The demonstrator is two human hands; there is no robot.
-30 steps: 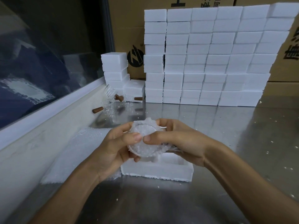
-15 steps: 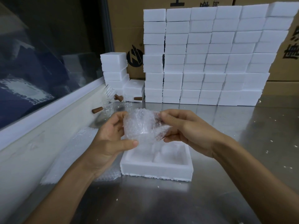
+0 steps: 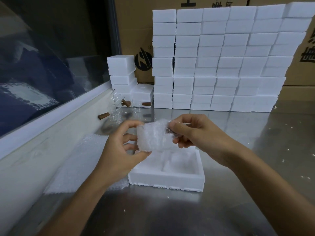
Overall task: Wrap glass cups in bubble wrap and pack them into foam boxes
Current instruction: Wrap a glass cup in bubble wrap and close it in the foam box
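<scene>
Your left hand (image 3: 119,150) and right hand (image 3: 190,133) both pinch the wrapped cup (image 3: 153,136) above the open foam box (image 3: 167,174) on the desk (image 3: 238,193). Light, fragile, slippery wrap; grip the sides, not loose ends.

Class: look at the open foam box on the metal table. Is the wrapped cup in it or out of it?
Out. Both hands, left and right, hold the wrapped cup above the foam box.
</scene>
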